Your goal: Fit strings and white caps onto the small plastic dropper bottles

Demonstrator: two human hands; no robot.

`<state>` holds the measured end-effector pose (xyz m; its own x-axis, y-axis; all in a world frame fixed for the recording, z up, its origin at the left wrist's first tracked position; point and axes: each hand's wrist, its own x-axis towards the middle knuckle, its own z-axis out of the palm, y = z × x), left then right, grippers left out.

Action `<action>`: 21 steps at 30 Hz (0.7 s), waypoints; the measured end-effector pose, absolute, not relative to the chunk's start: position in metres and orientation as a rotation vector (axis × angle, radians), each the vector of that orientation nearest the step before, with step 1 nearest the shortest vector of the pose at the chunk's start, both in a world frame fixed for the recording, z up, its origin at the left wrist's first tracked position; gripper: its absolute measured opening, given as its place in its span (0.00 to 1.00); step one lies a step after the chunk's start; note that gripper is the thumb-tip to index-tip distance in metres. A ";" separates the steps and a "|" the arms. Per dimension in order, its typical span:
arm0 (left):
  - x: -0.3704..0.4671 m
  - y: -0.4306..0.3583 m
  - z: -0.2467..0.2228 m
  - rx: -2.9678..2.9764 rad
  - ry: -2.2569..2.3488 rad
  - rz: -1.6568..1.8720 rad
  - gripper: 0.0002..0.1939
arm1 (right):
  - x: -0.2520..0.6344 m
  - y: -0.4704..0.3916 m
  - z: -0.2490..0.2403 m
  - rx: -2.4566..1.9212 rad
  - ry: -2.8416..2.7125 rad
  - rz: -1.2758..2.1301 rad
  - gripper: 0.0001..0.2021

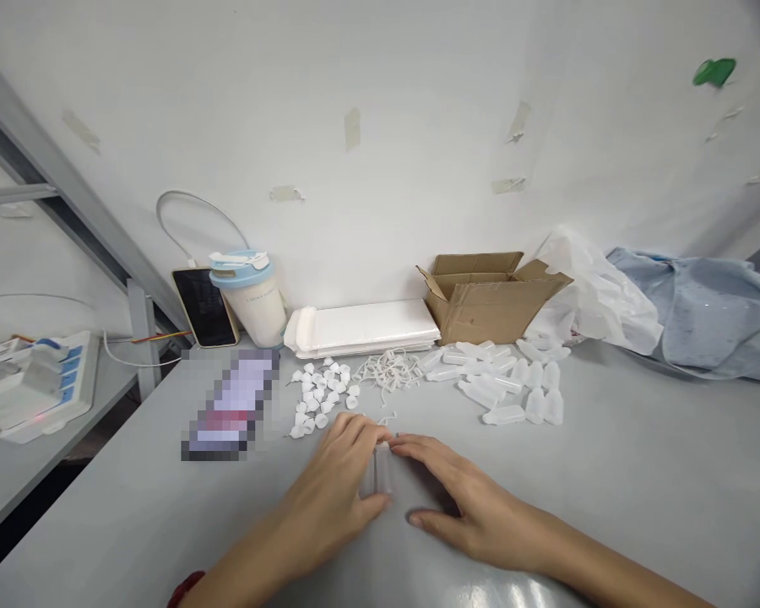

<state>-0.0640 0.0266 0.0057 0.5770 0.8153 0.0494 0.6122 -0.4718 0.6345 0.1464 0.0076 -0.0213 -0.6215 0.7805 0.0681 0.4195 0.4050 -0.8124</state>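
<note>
Partly hidden tubes [383, 473] at six o'clock are grasped by the left hand [337, 483], the right hand [472, 505] half-open alongside.

We look across a smooth grey tabletop [639, 473] to a white wall [418, 51] dotted with scraps of tape [353, 128] and, high on the right, a green patch [714, 73]. At left, we see a slanting grey metal beam [38, 152] and, past a dark gap, a second grey surface [111, 380]. Light glares [500, 593] off the nearest stretch of tabletop.
</note>
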 end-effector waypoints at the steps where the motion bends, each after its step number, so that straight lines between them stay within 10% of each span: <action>1: -0.064 0.027 0.005 2.243 1.137 0.476 0.20 | 0.146 0.008 -0.021 -1.029 -2.224 1.100 0.29; 21: -0.067 0.027 0.009 2.269 1.193 0.402 0.24 | 0.147 0.006 -0.017 -1.017 -2.285 1.022 0.26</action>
